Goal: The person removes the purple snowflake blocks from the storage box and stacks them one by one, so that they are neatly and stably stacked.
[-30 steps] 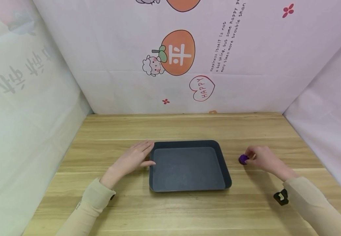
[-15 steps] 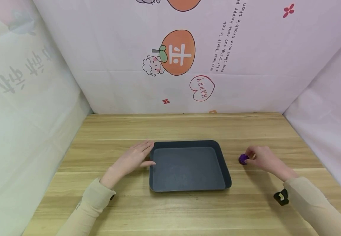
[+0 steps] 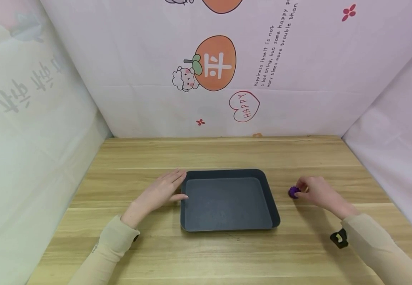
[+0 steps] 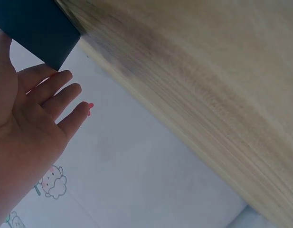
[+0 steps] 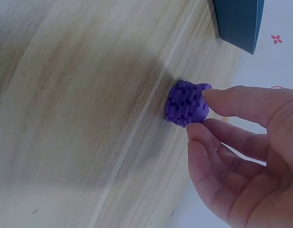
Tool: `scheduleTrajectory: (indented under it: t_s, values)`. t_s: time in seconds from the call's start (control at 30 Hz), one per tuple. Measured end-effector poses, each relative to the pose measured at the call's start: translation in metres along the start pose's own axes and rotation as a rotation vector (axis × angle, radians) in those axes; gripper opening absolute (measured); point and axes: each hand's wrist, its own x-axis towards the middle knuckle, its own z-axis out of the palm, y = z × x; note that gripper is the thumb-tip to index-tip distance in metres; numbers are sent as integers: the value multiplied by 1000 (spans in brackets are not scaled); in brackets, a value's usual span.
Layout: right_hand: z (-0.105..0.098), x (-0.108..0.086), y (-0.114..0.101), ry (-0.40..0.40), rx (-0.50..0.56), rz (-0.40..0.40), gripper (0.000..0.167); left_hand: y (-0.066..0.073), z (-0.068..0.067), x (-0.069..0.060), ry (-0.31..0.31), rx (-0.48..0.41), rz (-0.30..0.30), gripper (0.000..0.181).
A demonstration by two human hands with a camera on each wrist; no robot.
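Note:
A dark grey rectangular tray (image 3: 227,204) lies on the wooden table. My left hand (image 3: 159,192) rests against its left side, fingers fairly straight, fingertips at the far left corner and thumb tip over the rim. In the left wrist view, fingers of the left hand (image 4: 34,104) touch the tray's corner (image 4: 46,35). To the tray's right, my right hand (image 3: 318,192) pinches a small purple knobbly cylinder (image 3: 293,192) between thumb and fingertips. The right wrist view shows blocky, tread-like ridges around this cylinder (image 5: 186,103), which stands on or very near the tabletop.
A dark strap-like piece (image 3: 339,238) shows by the right cuff. White printed cloth (image 3: 138,79) rises behind the wooden table (image 3: 227,253), with plain cloth walls at left and right.

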Motion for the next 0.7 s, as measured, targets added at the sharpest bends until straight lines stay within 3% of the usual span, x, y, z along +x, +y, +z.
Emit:
scheduleTrajectory:
  t_s: [0.33, 0.7]
  values:
    - [-1, 1, 0, 13, 3, -5, 18, -1, 1, 0, 5, 9, 4, 75]
    - [-1, -2, 11, 45, 14, 32, 18, -5, 4, -1, 15, -71, 20, 75]
